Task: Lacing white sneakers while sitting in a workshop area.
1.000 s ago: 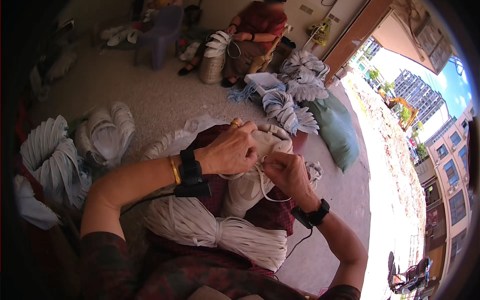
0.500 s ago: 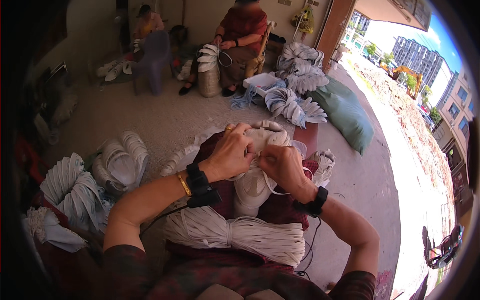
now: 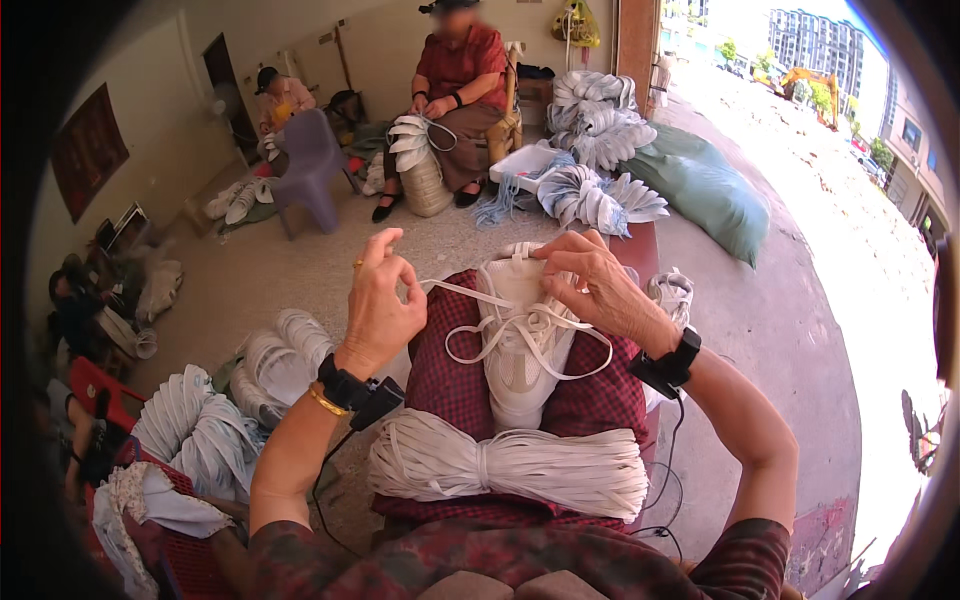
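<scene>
A cream sneaker (image 3: 520,375) lies on my lap over a dark red checked cloth (image 3: 440,350), its toe pointing toward me. A flat white shoelace (image 3: 462,289) crosses the sneaker's front, with loose loops spread to both sides. My left hand (image 3: 385,305), left of the sneaker, pinches one lace end between thumb and forefinger and pulls it out sideways. My right hand (image 3: 600,285) is closed, with bent fingers at the sneaker's right upper edge; what they hold is hidden. Nearer me, a tied bundle of white laces (image 3: 510,460) lies across my lap.
Stacks of pale shoe uppers (image 3: 195,430) stand at my left. Across the floor, a seated person (image 3: 460,85) works on uppers beside a purple chair (image 3: 315,165). A green sack (image 3: 700,190) and more uppers (image 3: 600,125) lie at the far right. Black cables hang from my wristbands.
My hands have moved apart from the sneaker's middle, the left one outward with a lace end. Loose lace loops now show over the sneaker. The view has shifted.
</scene>
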{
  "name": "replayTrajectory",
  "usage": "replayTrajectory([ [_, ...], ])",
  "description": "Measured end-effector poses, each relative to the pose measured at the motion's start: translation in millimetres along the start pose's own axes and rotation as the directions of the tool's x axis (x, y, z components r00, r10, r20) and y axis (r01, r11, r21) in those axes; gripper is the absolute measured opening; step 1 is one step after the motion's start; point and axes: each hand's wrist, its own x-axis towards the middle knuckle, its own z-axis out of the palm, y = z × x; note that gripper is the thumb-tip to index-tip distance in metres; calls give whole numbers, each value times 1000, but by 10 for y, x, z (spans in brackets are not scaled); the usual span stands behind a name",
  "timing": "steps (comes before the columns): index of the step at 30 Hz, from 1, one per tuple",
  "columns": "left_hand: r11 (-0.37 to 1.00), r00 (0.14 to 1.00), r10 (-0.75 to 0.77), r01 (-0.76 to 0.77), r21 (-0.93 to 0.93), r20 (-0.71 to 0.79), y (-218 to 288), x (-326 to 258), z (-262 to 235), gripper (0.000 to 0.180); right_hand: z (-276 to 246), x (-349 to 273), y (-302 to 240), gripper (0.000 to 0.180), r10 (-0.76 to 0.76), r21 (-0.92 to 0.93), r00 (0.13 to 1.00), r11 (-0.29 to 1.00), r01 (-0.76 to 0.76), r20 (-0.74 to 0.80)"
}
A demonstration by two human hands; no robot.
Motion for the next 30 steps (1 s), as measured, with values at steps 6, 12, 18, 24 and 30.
replayTrajectory([
  [6,922,981,-137,177,344,-139,-1187,-94,-739,11,30,-24,83,22,31,47,1000,998,-31,0],
  [12,651,916,-330,396,648,-228,-2103,-74,-1626,14,-34,-44,145,29,8,35,1000,999,-8,17],
  [18,434,744,-542,646,628,-390,-2325,99,-1751,25,-59,-16,120,36,17,10,999,1000,-18,44],
  [24,945,964,-253,227,237,84,-1528,112,-518,34,-77,-11,154,31,63,69,996,995,-67,69],
  [30,958,929,-51,149,-244,365,-98,44,204,35,-116,-6,-188,27,34,-31,992,999,-30,123],
])
